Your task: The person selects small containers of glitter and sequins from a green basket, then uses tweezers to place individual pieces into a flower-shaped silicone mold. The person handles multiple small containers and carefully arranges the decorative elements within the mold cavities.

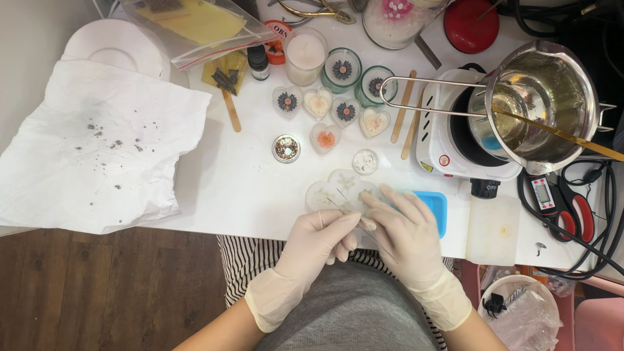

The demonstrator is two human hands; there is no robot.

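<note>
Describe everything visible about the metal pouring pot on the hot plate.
The metal pouring pot is shiny steel, round and open-topped, holding clear yellowish liquid. It sits upright, off-centre, on the white electric hot plate at the table's right. A long wire-loop handle juts left over the candles. A thin gold-coloured stick rests inside, leaning out over the right rim. No hand touches it.

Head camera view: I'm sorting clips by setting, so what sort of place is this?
Probably a home candle-making craft table: a metal melting pot on a small hot plate, heart-shaped moulds with dried flowers, and gloved hands at a white table.
</note>
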